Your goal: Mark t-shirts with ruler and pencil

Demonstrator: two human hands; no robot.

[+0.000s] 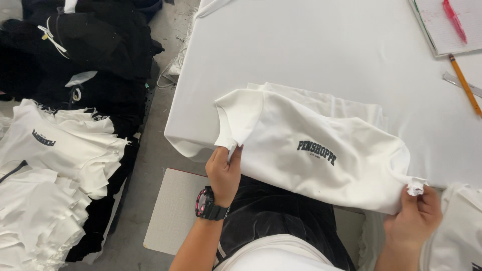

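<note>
A white garment piece (pixel 311 150) with small dark print on it lies across the near edge of a white table (pixel 311 45), over another white piece. My left hand (pixel 224 173), with a black wristwatch, pinches the garment's left corner below the table edge. My right hand (pixel 414 213) pinches its right corner at the lower right. The cloth is stretched between both hands.
Stacks of white cut pieces (pixel 50 175) and black fabric (pixel 90 55) lie on the floor at left. A notebook (pixel 447 25) with a pink pen (pixel 455 20), a pencil (pixel 464 83) and a ruler (pixel 459 83) sit at the table's far right. A grey mat (pixel 173 211) lies below.
</note>
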